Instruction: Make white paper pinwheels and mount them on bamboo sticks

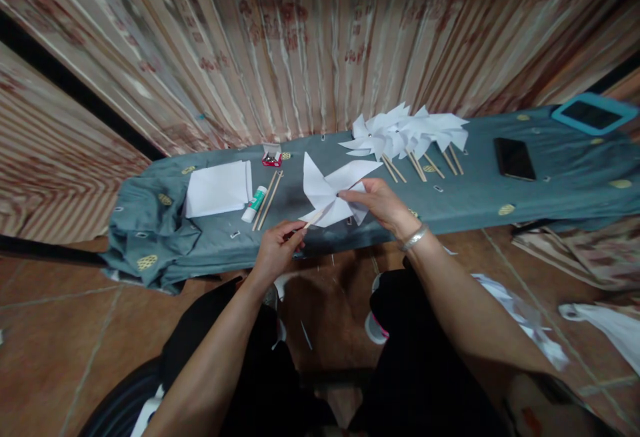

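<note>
Holding: paper pinwheel (pixel 334 191), light, easily creased (grip at hub); right hand (pixel 383 202) pinches centre, left hand (pixel 278 247) pinches wooden stick (pixel 311 219).

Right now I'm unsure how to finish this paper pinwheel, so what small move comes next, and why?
Probably press the pinwheel's centre onto the stick. The right hand has its fingers at the centre of the folded blades, the left hand holds the stick's lower end, and its tip lies under the paper. The finished pinwheels farther along the table all sit on sticks.
</note>
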`<state>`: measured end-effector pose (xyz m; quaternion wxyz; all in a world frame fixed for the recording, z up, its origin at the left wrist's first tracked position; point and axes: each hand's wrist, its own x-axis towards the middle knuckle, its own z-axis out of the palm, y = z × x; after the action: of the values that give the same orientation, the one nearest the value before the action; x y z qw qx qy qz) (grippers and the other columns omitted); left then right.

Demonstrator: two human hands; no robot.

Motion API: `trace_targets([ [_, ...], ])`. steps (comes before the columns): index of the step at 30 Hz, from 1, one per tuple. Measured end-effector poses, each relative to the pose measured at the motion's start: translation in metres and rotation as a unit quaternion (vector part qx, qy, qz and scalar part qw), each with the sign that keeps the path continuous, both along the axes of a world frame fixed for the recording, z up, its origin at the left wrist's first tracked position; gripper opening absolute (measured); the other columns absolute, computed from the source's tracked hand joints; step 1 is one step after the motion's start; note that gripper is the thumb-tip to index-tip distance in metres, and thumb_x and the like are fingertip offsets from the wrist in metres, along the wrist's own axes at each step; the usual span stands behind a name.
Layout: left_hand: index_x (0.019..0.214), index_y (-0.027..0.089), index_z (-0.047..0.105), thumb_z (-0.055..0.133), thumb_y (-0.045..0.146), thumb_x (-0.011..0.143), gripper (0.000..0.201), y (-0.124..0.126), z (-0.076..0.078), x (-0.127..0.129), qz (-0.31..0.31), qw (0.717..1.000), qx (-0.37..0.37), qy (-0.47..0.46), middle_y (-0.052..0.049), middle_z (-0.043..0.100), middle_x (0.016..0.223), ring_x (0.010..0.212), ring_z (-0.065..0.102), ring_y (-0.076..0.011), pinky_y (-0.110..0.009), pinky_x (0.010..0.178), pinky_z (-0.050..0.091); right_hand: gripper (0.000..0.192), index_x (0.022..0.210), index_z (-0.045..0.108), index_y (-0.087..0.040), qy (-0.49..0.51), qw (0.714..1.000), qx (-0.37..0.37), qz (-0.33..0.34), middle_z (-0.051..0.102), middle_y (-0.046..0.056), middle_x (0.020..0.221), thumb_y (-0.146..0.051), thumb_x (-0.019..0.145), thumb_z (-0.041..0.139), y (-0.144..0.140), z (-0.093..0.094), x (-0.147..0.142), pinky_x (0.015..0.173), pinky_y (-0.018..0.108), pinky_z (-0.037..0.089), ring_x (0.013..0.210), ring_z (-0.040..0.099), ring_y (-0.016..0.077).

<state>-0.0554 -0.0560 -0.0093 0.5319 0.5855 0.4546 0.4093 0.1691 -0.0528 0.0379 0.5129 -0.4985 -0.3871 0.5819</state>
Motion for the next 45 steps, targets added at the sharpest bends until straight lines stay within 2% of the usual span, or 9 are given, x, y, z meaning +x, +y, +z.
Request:
trace_targets([
  [6, 0.079, 0.018, 0.079, 0.07, 0.027, 0.072, 0.015, -0.006, 0.005, 0.0, 0.01, 0.998, 0.057, 0.012, 0.001, 0.06, 0.059, 0.052, 0.05, -0.0096, -0.022, 0.049, 0.037, 0.031, 0.072, 0.073, -0.018, 0.011, 1.0, 0.01, -0.015, 0.074, 0.0, 0.067, -0.036, 0.051, 0.087, 0.003, -0.007, 0.001, 0.06, 0.027, 0.051, 0.058, 0.064, 0.0133],
  [9, 0.078, 0.018, 0.079, 0.069, 0.027, 0.072, 0.015, -0.009, 0.007, 0.002, 0.012, 0.998, 0.058, 0.014, 0.0, 0.06, 0.059, 0.054, 0.05, -0.0104, -0.023, 0.051, 0.037, 0.035, 0.072, 0.073, -0.018, 0.017, 1.0, 0.011, -0.016, 0.074, 0.0, 0.066, -0.038, 0.049, 0.089, 0.004, -0.01, 0.0, 0.061, 0.027, 0.052, 0.061, 0.065, 0.0141],
  [16, 0.076, 0.016, 0.077, 0.075, 0.033, 0.063, 0.021, -0.007, 0.007, 0.005, 0.026, 0.998, -0.051, -0.035, 0.002, 0.06, 0.054, 0.046, 0.045, -0.0079, -0.021, 0.045, 0.031, 0.036, 0.073, 0.073, -0.019, 0.02, 0.999, 0.021, -0.021, 0.075, 0.0, 0.069, -0.043, 0.051, 0.088, 0.003, -0.009, -0.001, 0.061, 0.026, 0.051, 0.061, 0.065, 0.0132],
  [22, 0.077, 0.015, 0.077, 0.08, 0.037, 0.057, 0.029, -0.006, 0.005, 0.006, 0.042, 0.992, -0.094, -0.066, 0.0, 0.066, 0.058, 0.046, 0.046, -0.007, -0.02, 0.044, 0.031, 0.038, 0.08, 0.075, -0.02, 0.029, 0.999, 0.02, -0.014, 0.076, 0.001, 0.074, -0.047, 0.055, 0.087, 0.002, -0.003, 0.0, 0.066, 0.027, 0.052, 0.066, 0.067, 0.0144],
  [29, 0.076, 0.015, 0.077, 0.084, 0.036, 0.053, 0.033, -0.004, 0.012, 0.009, 0.085, 0.98, -0.123, -0.128, -0.003, 0.07, 0.065, 0.048, 0.049, -0.0063, -0.02, 0.045, 0.034, 0.038, 0.082, 0.072, -0.024, 0.119, 0.99, 0.06, -0.041, 0.077, 0.002, 0.093, -0.05, 0.058, 0.085, 0.001, -0.004, -0.005, 0.086, 0.032, 0.051, 0.096, 0.068, 0.0206],
  [32, 0.075, 0.014, 0.076, 0.086, 0.033, 0.05, 0.033, -0.002, 0.018, 0.011, 0.099, 0.969, -0.144, -0.177, -0.003, 0.069, 0.065, 0.049, 0.049, -0.0057, -0.02, 0.046, 0.034, 0.038, 0.088, 0.07, -0.027, 0.144, 0.987, 0.041, -0.064, 0.075, 0.0, 0.105, -0.052, 0.061, 0.082, -0.002, -0.011, -0.014, 0.086, 0.032, 0.05, 0.102, 0.065, 0.0203],
  [34, 0.075, 0.013, 0.076, 0.086, 0.031, 0.049, 0.033, -0.001, 0.022, 0.013, 0.105, 0.962, -0.146, -0.205, -0.003, 0.069, 0.064, 0.048, 0.048, -0.0052, -0.02, 0.046, 0.033, 0.04, 0.086, 0.068, -0.028, 0.16, 0.985, 0.006, -0.062, 0.074, 0.0, 0.105, -0.052, 0.058, 0.084, -0.005, -0.016, -0.022, 0.087, 0.032, 0.049, 0.104, 0.065, 0.0208],
  [38, 0.074, 0.013, 0.076, 0.087, 0.031, 0.049, 0.032, 0.001, 0.026, 0.018, 0.112, 0.954, -0.143, -0.239, -0.004, 0.069, 0.066, 0.049, 0.048, -0.0049, -0.02, 0.046, 0.031, 0.04, 0.078, 0.068, -0.028, 0.208, 0.976, -0.053, -0.029, 0.075, 0.001, 0.097, -0.053, 0.053, 0.086, -0.007, -0.02, -0.038, 0.086, 0.033, 0.049, 0.102, 0.065, 0.0209],
  [45, 0.072, 0.014, 0.077, 0.088, 0.03, 0.046, 0.033, 0.001, 0.03, 0.024, 0.105, 0.944, -0.163, -0.268, -0.004, 0.069, 0.065, 0.05, 0.049, -0.0049, -0.02, 0.048, 0.032, 0.028, 0.074, 0.069, -0.026, 0.231, 0.973, -0.02, -0.009, 0.072, -0.004, 0.081, -0.037, 0.056, 0.088, -0.004, -0.012, -0.055, 0.08, 0.025, 0.049, 0.079, 0.063, 0.0115],
])
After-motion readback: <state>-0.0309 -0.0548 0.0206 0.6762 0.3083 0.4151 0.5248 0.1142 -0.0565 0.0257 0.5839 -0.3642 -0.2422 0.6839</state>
